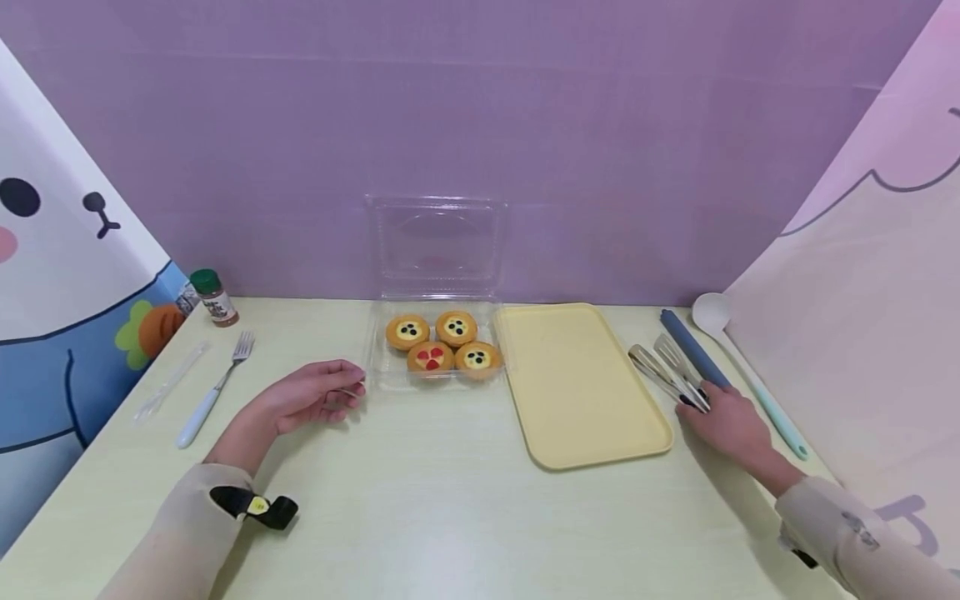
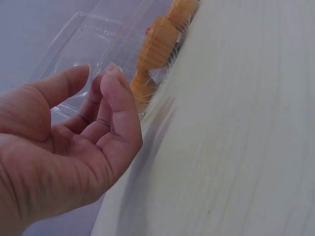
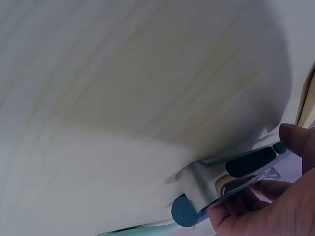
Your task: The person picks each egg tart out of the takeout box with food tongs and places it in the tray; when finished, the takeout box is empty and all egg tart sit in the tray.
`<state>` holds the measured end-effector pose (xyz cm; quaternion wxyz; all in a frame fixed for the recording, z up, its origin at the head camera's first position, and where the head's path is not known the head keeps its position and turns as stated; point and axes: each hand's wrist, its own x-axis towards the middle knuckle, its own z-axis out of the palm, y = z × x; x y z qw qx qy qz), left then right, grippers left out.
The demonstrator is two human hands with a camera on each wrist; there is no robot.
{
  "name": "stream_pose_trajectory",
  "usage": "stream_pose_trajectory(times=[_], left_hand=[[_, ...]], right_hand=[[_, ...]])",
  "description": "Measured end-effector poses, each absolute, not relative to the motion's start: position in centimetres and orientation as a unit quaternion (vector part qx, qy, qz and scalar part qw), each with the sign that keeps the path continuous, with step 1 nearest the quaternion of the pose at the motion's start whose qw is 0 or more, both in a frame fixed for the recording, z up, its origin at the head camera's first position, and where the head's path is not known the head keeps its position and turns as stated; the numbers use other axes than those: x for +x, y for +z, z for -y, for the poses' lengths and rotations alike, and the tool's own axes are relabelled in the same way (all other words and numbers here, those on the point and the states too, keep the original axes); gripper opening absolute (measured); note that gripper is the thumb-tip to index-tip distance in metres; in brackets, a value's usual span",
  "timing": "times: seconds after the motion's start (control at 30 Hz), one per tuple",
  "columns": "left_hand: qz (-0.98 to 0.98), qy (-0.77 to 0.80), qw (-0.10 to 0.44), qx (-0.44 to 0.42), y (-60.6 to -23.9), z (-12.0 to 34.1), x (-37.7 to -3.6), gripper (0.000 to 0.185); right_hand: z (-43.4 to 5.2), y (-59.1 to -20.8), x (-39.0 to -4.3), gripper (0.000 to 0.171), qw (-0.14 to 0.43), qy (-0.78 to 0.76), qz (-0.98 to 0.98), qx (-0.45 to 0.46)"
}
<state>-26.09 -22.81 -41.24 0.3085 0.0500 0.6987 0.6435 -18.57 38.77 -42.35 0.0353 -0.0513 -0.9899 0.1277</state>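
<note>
Metal tongs (image 3: pixel 196 187) | right hand (image 1: pixel 731 423): thumb, fingers pinching them | left hand (image 1: pixel 313 395): fingers loosely curled, nothing held | best: firm grip, clear blue rod (image 1: pixel 694 348)

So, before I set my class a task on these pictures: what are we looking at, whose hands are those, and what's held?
There's no machine, just a person's bare hands. The wide picture comes from a head camera looking forward and down; the two others come from cameras on each wrist.

On the pale table, from left: a clear plastic item, a green-lidded jar, a fork, an open clear box holding four tarts, a yellow tray, a dark blue rod and a long-handled spoon.

The right hand grips metal tongs. The left hand, fingers loosely curled beside the box, holds nothing.
</note>
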Motion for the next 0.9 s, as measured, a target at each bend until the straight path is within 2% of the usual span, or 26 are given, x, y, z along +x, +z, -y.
stream_pose_trajectory(times=[0.13,0.33,0.47,0.57,0.73,0.9], left_hand=[[-0.699,0.643,0.309,0.05,-41.2,22.8,-26.0,0.034],[-0.699,0.643,0.31,0.046,-41.1,22.7,-26.0,0.035],[-0.7,0.643,0.309,0.045,-41.1,22.7,-26.0,0.036],[-0.699,0.644,0.308,0.045,-41.2,22.7,-26.0,0.036],[-0.697,0.645,0.31,0.045,-41.3,22.8,-26.0,0.037],[-0.699,0.643,0.31,0.045,-41.3,22.8,-26.1,0.038]], right_hand=[[-38.8,-42.0,-18.7,0.038,0.028,0.124,0.991,-0.052],[-39.0,-41.8,-18.8,0.049,-0.007,0.128,0.989,-0.075],[-39.0,-41.8,-18.7,0.049,-0.014,0.135,0.987,-0.083],[-39.0,-41.8,-18.6,0.051,-0.015,0.14,0.987,-0.082],[-39.3,-41.4,-18.5,0.065,-0.015,0.137,0.988,-0.066],[-39.7,-40.4,-18.8,0.066,0.007,0.12,0.992,-0.049]])
